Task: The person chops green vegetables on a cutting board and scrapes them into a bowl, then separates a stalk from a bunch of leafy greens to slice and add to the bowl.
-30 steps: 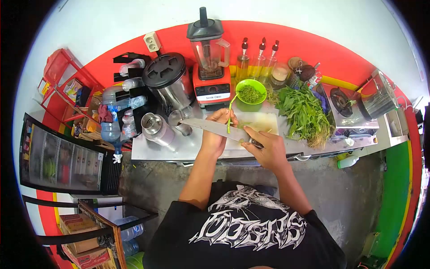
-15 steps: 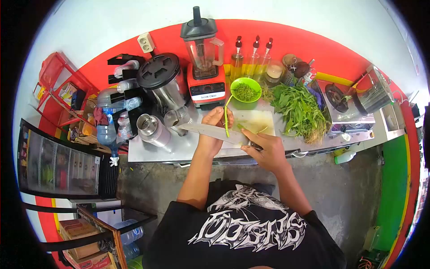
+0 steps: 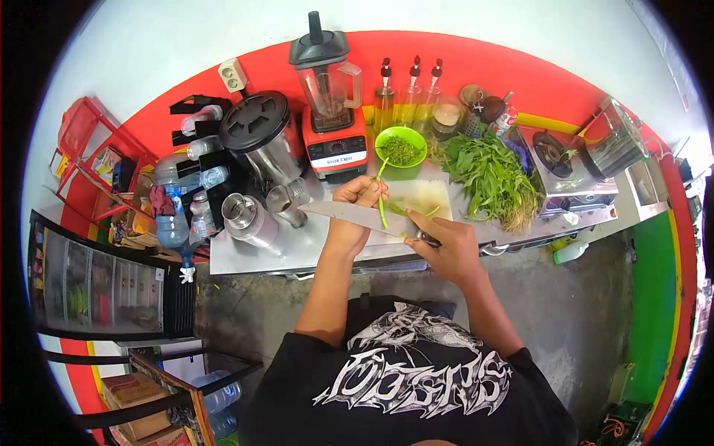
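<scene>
Worktop lies beyond and beneath both grips. Bundle of greens sits on it, ahead and to the right of the right grip, roots toward the person. Cutting board is just ahead of the right grip; green bowl, holding chopped greens, is ahead of the left grip. Knife: handle held in the right grip, blade reaching leftward across the left grip. Stem: pinched in the left grip's fingertips, lower end at the blade. Which way the edge faces, cannot tell. Judgement: pinch lightly, keep fingertips and wrist off the edge, make short controlled strokes, and steady the stem against slipping.
</scene>
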{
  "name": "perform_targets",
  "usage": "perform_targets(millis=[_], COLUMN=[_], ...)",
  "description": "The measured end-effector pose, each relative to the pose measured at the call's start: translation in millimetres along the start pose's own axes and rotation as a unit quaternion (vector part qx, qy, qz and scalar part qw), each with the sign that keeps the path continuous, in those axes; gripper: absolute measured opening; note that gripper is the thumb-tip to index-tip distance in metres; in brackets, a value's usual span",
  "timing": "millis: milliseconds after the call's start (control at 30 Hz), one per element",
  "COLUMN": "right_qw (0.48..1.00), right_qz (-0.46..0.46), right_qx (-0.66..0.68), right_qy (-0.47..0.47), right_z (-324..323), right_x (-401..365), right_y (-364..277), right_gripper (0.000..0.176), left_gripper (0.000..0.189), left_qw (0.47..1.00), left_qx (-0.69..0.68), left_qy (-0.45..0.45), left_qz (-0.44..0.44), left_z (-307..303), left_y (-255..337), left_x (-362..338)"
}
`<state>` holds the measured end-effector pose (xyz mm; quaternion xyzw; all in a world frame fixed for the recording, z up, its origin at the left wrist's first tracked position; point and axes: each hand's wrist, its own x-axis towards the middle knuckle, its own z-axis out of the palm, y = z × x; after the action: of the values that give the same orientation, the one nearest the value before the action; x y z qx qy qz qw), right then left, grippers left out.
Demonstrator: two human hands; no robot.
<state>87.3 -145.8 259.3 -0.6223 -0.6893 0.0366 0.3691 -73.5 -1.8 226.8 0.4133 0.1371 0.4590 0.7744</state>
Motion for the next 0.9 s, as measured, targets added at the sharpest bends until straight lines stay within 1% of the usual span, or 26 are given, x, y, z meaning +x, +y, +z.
perform_targets(millis=[133, 200, 267, 333, 400, 500, 567, 600, 667, 700, 800, 833, 900], right_qw=[1.000, 1.000, 1.000, 1.000, 1.000, 1.000, 1.000, 1.000, 0.998, 0.997, 0.998, 0.997, 0.997], right_qz=[0.004, 0.006, 0.007, 0.008, 0.009, 0.015, 0.024, 0.024, 0.034, 0.053, 0.042, 0.057, 0.060], right_qx=[0.017, 0.014, 0.009, -0.012, -0.018, -0.004, 0.013, 0.013, 0.043, 0.024, 0.020, 0.031, 0.034], right_qy=[0.006, 0.013, 0.019, 0.010, 0.006, 0.002, -0.014, -0.015, -0.020, -0.053, -0.035, -0.037, -0.032], right_z=[3, 5, 5, 3, 2, 3, 1, 0, -2, -5, -1, -2, 0], right_x=[1, 0, 1, 2, 3, 1, 0, 0, -1, -1, -5, -5, -7], right_y=[0, 2, 3, 2, 3, 6, 8, 8, 9, 8, 13, 12, 15], right_gripper=[0.049, 0.048, 0.047, 0.047, 0.047, 0.047, 0.047, 0.047, 0.046, 0.046, 0.046, 0.046, 0.046], left_gripper=[0.009, 0.008, 0.007, 0.007, 0.010, 0.015, 0.021, 0.021, 0.025, 0.023, 0.018, 0.014, 0.013], left_qw=[0.999, 0.994, 0.993, 0.988, 0.990, 0.986, 0.987, 0.987, 0.993, 0.996, 0.997, 0.996, 0.997], left_qx=[-0.042, -0.087, -0.108, -0.129, -0.113, -0.138, -0.122, -0.123, -0.083, -0.067, -0.037, -0.045, -0.039], left_qy=[-0.012, -0.056, -0.050, -0.075, -0.080, -0.084, -0.076, -0.075, -0.067, -0.051, -0.037, -0.020, -0.020], left_qz=[-0.027, -0.021, -0.026, -0.041, -0.033, -0.045, -0.066, -0.067, -0.048, -0.043, -0.059, -0.067, -0.068], left_z=[-3, -7, -13, -15, -16, -17, -17, -15, -10, -10, -21, -19, -21], left_y=[-1, -8, -15, -17, -18, -21, -21, -19, -15, -17, -21, -19, -20], left_x=[1, 3, 3, 3, 5, 5, 5, 5, 4, 5, 8, 6, 6])
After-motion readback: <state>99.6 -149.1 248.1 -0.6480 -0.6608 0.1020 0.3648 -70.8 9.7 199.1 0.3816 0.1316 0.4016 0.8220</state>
